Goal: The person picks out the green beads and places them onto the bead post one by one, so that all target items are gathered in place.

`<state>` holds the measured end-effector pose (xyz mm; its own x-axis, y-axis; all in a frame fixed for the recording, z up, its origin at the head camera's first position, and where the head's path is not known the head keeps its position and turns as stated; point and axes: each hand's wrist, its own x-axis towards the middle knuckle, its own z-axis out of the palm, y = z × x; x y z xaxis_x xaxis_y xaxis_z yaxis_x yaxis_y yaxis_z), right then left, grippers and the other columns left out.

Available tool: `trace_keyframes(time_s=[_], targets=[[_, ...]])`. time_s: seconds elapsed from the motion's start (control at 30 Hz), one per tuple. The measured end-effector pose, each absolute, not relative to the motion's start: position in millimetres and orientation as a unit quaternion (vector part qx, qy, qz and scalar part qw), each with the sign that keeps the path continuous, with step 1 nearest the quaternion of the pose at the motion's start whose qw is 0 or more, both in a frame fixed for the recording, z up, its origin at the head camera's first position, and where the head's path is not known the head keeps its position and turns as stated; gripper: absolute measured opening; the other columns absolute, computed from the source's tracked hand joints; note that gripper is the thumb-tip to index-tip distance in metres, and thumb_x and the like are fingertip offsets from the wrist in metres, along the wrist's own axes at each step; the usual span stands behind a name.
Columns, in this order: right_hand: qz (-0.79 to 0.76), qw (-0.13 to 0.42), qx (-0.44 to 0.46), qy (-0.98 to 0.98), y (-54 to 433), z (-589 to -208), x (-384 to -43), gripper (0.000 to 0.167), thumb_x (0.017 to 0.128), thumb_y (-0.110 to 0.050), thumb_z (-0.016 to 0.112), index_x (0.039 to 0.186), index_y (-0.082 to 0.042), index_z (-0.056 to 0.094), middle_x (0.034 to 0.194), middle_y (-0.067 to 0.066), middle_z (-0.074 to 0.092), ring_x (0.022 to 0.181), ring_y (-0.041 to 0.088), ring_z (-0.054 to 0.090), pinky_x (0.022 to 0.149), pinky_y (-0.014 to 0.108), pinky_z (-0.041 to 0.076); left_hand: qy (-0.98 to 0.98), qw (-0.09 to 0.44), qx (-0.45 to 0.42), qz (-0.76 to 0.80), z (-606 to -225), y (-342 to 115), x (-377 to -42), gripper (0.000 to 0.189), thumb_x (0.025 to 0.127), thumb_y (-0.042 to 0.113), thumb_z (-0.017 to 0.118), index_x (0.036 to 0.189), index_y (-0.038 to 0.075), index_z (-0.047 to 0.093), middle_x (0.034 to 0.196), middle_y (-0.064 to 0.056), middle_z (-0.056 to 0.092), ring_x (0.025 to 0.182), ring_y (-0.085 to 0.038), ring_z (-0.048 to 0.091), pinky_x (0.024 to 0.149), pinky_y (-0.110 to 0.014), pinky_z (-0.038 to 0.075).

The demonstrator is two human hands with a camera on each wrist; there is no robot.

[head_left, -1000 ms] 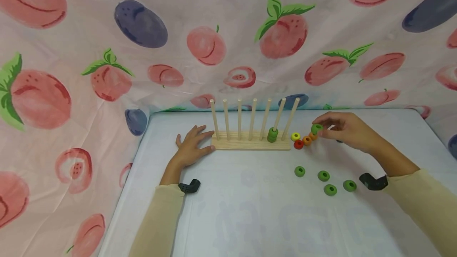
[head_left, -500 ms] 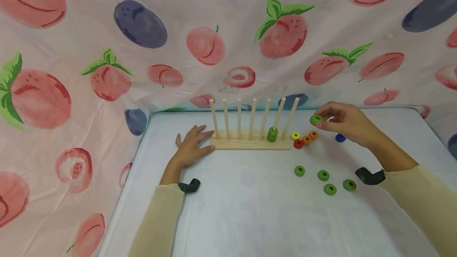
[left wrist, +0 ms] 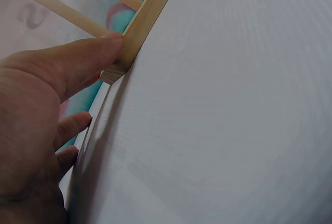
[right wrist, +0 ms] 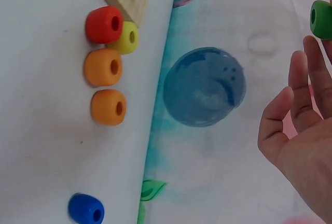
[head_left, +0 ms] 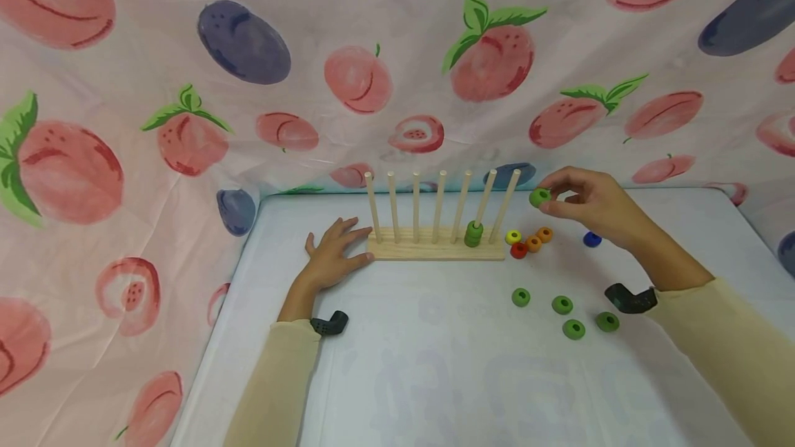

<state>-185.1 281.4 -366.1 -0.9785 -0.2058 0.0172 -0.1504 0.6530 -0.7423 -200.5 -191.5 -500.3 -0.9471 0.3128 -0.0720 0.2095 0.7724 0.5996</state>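
In the head view, a wooden peg stand (head_left: 437,252) has a row of several upright pegs, with green beads (head_left: 473,234) stacked on the second peg from the right. My left hand (head_left: 332,254) holds the stand's left end, thumb at the front corner and index finger toward the back; the thumb (left wrist: 98,55) overlaps the base in the left wrist view. My right hand (head_left: 586,202) pinches a green bead (head_left: 540,198) between thumb and fingers, raised near the top of the rightmost peg (head_left: 506,205). That bead (right wrist: 322,20) shows beside the peg in the right wrist view.
Several green beads (head_left: 562,305) lie on the white table (head_left: 435,364) in front. Right of the stand sit a yellow bead (head_left: 513,237), a red bead (head_left: 518,250) and orange beads (head_left: 534,244). A blue bead (head_left: 592,239) lies farther right. Fruit-print cloth (head_left: 298,178) hangs behind.
My right hand has lifted the green bead and carried it left toward the peg tops, uncovering the blue bead. My left hand stays at the stand's end.
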Motion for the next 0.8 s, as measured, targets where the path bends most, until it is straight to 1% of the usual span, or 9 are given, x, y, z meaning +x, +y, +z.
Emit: trace_keyframes(time_s=[0.1, 0.33, 0.5, 0.67, 0.8], targets=[[-0.406, 0.03, -0.098, 0.908, 278.5, -362.0, -187.2, 0.033, 0.095, -0.029, 0.074, 0.125, -0.016, 0.067, 0.116, -0.005, 0.063, 0.11, 0.01, 0.054, 0.084, 0.009, 0.048, 0.938, 0.085, 0.139, 0.307, -500.7, -192.1, -200.7, 0.063, 0.092, 0.055, 0.07, 0.149, 0.032, 0.054, 0.168, 0.0, 0.03, 0.16, -0.03, 0.009, 0.116, -0.071, -0.015], [-0.427, 0.029, -0.099, 0.898, 272.2, -352.8, -188.8, 0.033, 0.096, -0.027, 0.073, 0.126, -0.013, 0.066, 0.12, -0.005, 0.06, 0.11, 0.011, 0.055, 0.081, 0.014, 0.052, 0.938, 0.082, 0.141, 0.306, -502.6, -193.0, -201.7, 0.063, 0.092, 0.056, 0.069, 0.149, 0.033, 0.054, 0.168, 0.001, 0.029, 0.16, -0.03, 0.009, 0.116, -0.072, -0.015], [-0.436, 0.014, -0.115, 0.892, 269.7, -348.4, -189.9, 0.031, 0.096, -0.022, 0.073, 0.124, -0.01, 0.066, 0.117, -0.008, 0.061, 0.108, 0.01, 0.056, 0.082, 0.012, 0.051, 0.937, 0.082, 0.142, 0.308, -502.8, -193.2, -202.3, 0.063, 0.092, 0.056, 0.069, 0.149, 0.033, 0.054, 0.169, 0.001, 0.029, 0.16, -0.029, 0.009, 0.115, -0.072, -0.015], [-0.437, -0.006, -0.12, 0.891, 267.1, -342.4, -192.1, 0.03, 0.095, -0.022, 0.073, 0.123, -0.01, 0.068, 0.112, -0.012, 0.064, 0.109, 0.009, 0.056, 0.084, 0.009, 0.048, 0.938, 0.082, 0.141, 0.306, -503.3, -193.3, -202.3, 0.063, 0.092, 0.057, 0.069, 0.149, 0.033, 0.054, 0.169, 0.001, 0.029, 0.16, -0.029, 0.009, 0.115, -0.072, -0.015], [-0.453, -0.019, -0.13, 0.882, 264.6, -338.4, -195.2, 0.029, 0.095, -0.019, 0.074, 0.121, -0.008, 0.069, 0.109, -0.012, 0.066, 0.108, 0.01, 0.057, 0.084, 0.01, 0.049, 0.939, 0.082, 0.14, 0.304, -504.1, -193.7, -202.2, 0.063, 0.092, 0.056, 0.069, 0.149, 0.033, 0.054, 0.168, 0.001, 0.03, 0.16, -0.029, 0.009, 0.116, -0.071, -0.015]])
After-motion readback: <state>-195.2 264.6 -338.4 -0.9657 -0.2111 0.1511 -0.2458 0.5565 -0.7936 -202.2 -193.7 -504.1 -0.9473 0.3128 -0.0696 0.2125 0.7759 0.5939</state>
